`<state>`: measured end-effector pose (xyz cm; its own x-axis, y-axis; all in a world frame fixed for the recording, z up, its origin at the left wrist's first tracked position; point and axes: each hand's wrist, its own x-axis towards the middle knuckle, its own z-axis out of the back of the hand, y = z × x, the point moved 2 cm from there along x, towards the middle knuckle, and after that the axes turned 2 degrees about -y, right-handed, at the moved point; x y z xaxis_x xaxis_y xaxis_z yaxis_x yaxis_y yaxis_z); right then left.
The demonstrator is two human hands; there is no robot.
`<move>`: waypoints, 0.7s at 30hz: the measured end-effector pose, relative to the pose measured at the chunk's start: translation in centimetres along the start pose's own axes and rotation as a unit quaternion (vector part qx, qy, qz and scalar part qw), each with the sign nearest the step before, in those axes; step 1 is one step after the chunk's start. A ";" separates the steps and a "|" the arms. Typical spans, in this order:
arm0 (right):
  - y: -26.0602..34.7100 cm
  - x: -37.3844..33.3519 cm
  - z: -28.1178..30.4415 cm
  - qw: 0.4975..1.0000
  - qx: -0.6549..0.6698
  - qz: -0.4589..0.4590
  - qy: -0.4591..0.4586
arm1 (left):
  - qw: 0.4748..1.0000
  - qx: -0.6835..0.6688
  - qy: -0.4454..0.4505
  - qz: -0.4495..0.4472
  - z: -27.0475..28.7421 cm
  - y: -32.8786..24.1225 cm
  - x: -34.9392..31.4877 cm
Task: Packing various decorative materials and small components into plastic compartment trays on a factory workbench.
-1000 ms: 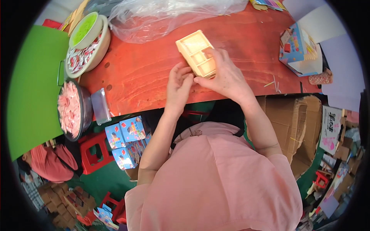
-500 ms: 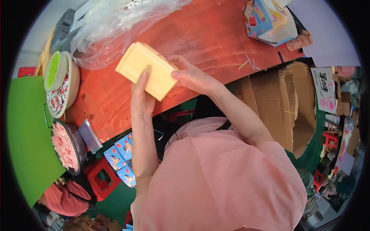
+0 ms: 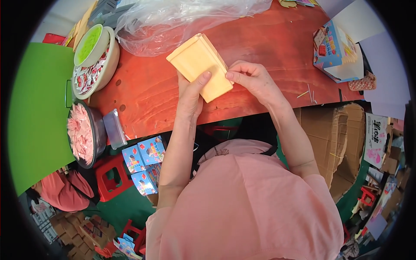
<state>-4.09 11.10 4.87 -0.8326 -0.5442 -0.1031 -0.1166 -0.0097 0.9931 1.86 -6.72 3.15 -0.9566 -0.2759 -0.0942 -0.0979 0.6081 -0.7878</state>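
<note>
A pale yellow, box-shaped piece (image 3: 197, 58) with a raised rim is held tilted above the red table (image 3: 143, 102). My left hand (image 3: 190, 94) grips it from the lower left, its thumb laid along the broad face and the other fingers mostly hidden behind. At the right edge of the box, my right hand (image 3: 256, 83) pinches with thumb and forefinger against its side. What the box is made of, and whether it is hollow, I cannot make out.
Clear plastic sheeting (image 3: 173, 26) lies at the far left. A basin of small packets (image 3: 113, 60) carries a green-bottomed bowl (image 3: 104, 45). Pink pieces fill a dark tub (image 3: 80, 130). A blue printed box (image 3: 327, 54) stands far right; thin sticks (image 3: 310, 93) lie near the edge. Below is a cardboard carton (image 3: 320, 138).
The whole view has shifted, the table scene moving rightward. The yellow box has turned more upright, and my right hand's fingers have moved to a pinch at its right edge.
</note>
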 end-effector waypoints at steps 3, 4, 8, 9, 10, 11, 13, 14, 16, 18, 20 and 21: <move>-0.3 0.4 -0.8 0.997 -0.051 0.037 -0.045 | 0.999 0.038 -0.013 0.014 -0.3 0.1 0.5; -0.5 0.5 -0.9 0.991 -0.084 0.067 -0.083 | 0.999 0.038 -0.011 0.015 -0.5 0.1 0.7; -0.6 0.7 -0.9 0.985 -0.072 0.083 -0.131 | 0.999 0.005 -0.028 0.025 -1.0 0.1 1.3; 0.1 0.4 -0.9 0.968 -0.148 0.139 -0.150 | 0.999 0.000 -0.034 0.025 -1.0 0.3 1.4; 0.8 0.1 -1.0 0.941 -0.224 0.192 -0.168 | 0.999 -0.003 -0.028 0.026 -0.9 0.3 1.4; 1.4 -0.1 -0.8 0.930 -0.241 0.215 -0.176 | 0.999 0.000 -0.040 0.027 -0.7 0.4 1.4; 1.8 -0.3 1.1 0.899 -0.289 0.239 -0.225 | 0.998 -0.004 -0.060 0.034 0.1 0.6 1.3; 2.1 -0.6 2.4 0.867 -0.329 0.261 -0.267 | 0.997 -0.020 -0.058 0.041 0.7 0.6 1.3; 1.0 0.2 6.8 0.792 -0.466 0.242 -0.312 | 0.997 -0.038 -0.052 0.050 1.4 0.4 1.2; -0.3 1.7 10.7 0.739 -0.558 0.194 -0.323 | 0.997 -0.037 -0.048 0.051 1.5 0.6 1.0; -1.5 3.5 12.5 0.711 -0.608 0.161 -0.314 | 0.997 -0.036 -0.046 0.052 1.0 0.9 1.1; -1.9 4.3 13.1 0.685 -0.652 0.128 -0.299 | 0.997 -0.032 -0.047 0.053 0.9 0.9 1.1</move>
<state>-14.55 19.75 1.86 -0.8531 -0.2319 0.4673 0.3335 -0.9312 0.1468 0.94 -7.10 1.79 -0.9330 -0.2745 -0.2329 -0.0186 0.6830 -0.7302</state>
